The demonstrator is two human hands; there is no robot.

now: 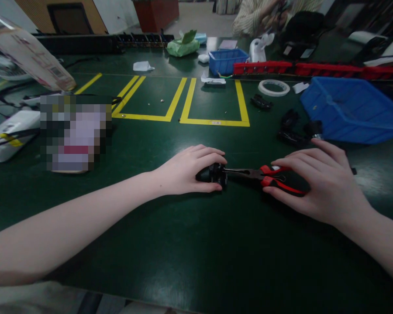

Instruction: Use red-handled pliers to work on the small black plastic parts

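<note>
On the dark green table (190, 244) my left hand (186, 170) curls round a small black part (216, 173) and presses it down. My right hand (321, 183) is wrapped over the red handles of a pair of long-nosed pliers (265, 175). The pliers lie flat, their thin jaws pointing left and reaching into the black part. Both forearms rest low over the table.
A large blue bin (353, 109) stands at the right, with black parts (294, 128) beside it. Farther back are a tape roll (274, 87), a small blue bin (227, 61), red trays (314, 68) and yellow floor-tape rectangles (212, 122). Another person (265, 15) sits across the table.
</note>
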